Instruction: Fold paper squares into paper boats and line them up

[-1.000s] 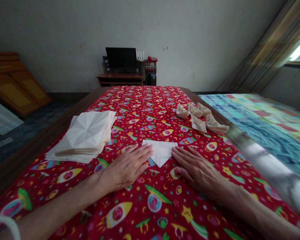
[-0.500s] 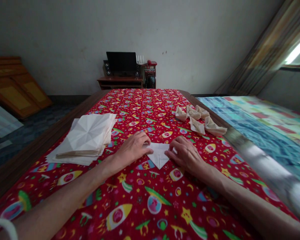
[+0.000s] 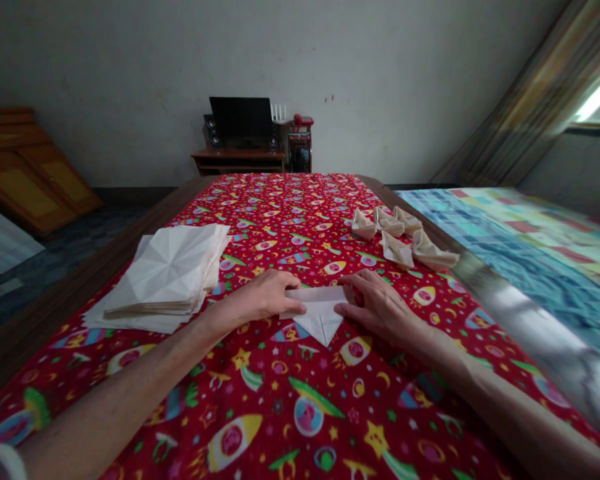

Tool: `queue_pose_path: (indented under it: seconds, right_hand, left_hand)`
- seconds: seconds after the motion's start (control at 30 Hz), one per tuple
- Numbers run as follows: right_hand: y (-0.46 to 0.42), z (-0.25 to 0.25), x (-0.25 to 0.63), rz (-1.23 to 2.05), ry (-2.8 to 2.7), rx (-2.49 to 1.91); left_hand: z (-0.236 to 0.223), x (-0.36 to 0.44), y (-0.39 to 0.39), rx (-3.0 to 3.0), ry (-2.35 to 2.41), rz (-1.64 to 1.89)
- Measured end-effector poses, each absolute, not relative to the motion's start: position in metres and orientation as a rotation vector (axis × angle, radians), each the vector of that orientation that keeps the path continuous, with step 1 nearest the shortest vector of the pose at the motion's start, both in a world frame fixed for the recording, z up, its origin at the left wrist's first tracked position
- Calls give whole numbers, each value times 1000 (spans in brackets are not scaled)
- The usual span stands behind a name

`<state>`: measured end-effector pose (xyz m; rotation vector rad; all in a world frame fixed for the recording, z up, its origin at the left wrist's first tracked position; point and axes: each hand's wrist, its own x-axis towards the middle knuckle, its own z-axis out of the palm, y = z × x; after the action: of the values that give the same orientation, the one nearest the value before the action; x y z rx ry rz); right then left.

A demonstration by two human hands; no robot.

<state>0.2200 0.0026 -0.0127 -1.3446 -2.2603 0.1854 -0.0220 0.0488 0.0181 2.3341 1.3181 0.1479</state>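
Observation:
A folded sheet of white paper (image 3: 322,313) lies in front of me, with a downward-pointing triangle and a straight band across its far edge. Its left end is pinched between the thumb and fingers of my left hand (image 3: 267,297). On the other end, my right hand (image 3: 375,303) grips the band, thumb on the near side and fingers behind. To the left rests a stack of creased white paper sheets (image 3: 173,267). Several folded paper boats (image 3: 397,237) sit together at the right of the table.
A red patterned cloth (image 3: 280,220) covers the table, whose brown wooden edge (image 3: 145,230) shows at the left. Beyond its right side is a bed with a patchwork cover (image 3: 505,247). A monitor (image 3: 241,121) stands on a small desk by the far wall.
Along the paper's far edge a band now stands out, wider than the triangle below. Both hands have shifted slightly and their thumbs press on this band.

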Motion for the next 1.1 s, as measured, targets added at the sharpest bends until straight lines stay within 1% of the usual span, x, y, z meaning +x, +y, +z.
queue_pose_path:
  seconds: [0.13, 0.27, 0.37, 0.43, 0.5, 0.53, 0.63, 0.7, 0.77, 0.83, 0.93, 1.0, 1.1]
  right_hand:
    - [7, -8, 219, 336, -2252, -1443]
    - [9, -1, 220, 637, -2145, -1501]
    - [8, 2, 222, 683, -2123, -1490]
    - [6, 4, 222, 644, -2140, -1422]
    - [3, 9, 220, 527, -2146, -1294]
    - [1, 12, 219, 419, -2146, -1216]
    - [-6, 19, 216, -49, -2174, -995]
    - [-9, 19, 214, -308, -2217, -909]
    - [-10, 14, 213, -431, -2304, -888]
    - [-11, 8, 213, -434, -2435, -893]
    - [-13, -1, 212, -320, -2597, -925]
    - [-14, -3, 213, -237, -2627, -971]
    - [-15, -7, 219, -113, -2594, -994]
  left_hand:
    - [22, -21, 44, 2217, 1263, 187]
    - [26, -18, 38, 2146, 1198, 296]
    - [25, -15, 35, 2228, 1209, 413]
    - [26, -14, 34, 2310, 1174, 505]
    - [29, -15, 31, 2443, 1110, 639]
    - [31, -15, 29, 2542, 1084, 720]
    - [40, -17, 19, 2898, 1067, 944]
    - [43, -17, 12, 3084, 1094, 959]
    - [39, -17, 7, 3194, 1142, 855]
    - [30, -18, 4, 3225, 1169, 690]
    - [14, -21, 1, 3159, 1150, 498]
    - [7, -24, -2, 3091, 1134, 466]
    - [1, -30, -4, 3002, 1110, 515]
